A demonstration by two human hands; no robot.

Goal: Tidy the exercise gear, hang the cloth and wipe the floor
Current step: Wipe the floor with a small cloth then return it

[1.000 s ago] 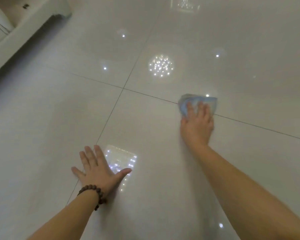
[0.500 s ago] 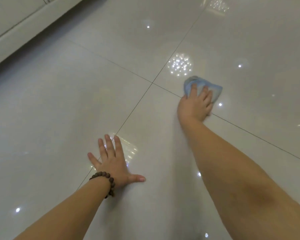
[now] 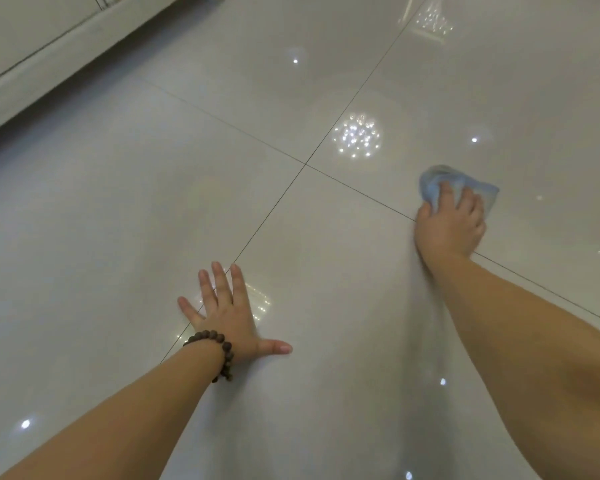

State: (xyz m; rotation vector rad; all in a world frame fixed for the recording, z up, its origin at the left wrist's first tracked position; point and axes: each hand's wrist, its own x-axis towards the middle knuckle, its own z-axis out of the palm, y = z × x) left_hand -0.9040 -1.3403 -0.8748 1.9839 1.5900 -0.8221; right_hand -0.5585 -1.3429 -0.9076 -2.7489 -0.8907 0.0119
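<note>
Floor-wiping posture, head view. The right hand (image 3: pixel 449 225) presses a bunched pale-blue cloth (image 3: pixel 465 183) onto the floor (image 3: pixel 118 209); its fingers (image 3: pixel 444 195) curl over the near part of the wad, which bulges out beyond the fingertips and lies just past a grout line (image 3: pixel 271 209), on the far right tile. The left hand (image 3: pixel 227 313) lies flat on the floor as a prop, fingers straight and spread, thumb out to the side, holding nothing; a dark beaded bracelet (image 3: pixel 219 351) circles its wrist.

Risks, as judged from this pose: the glazed surface looks slick, so the bracing palm may slide under body weight, more so if any film of moisture lies there, though none can be told apart from the glare. The cloth is held mostly by downward pressure, so a fast stroke could roll it out from under the fingers. Its small contact patch may leave unwiped strips between passes, and a loose edge might drag on a grout line.

Materials: large square tiles, off-white, hard and mirror-glossy, scattered with bright points and clusters of reflected lamps; thin dark joints meet in a cross ahead. The cloth looks soft, thin and crumpled into an irregular lump. A pale furniture base (image 3: pixel 32 74) with a straight edge runs along the upper left
</note>
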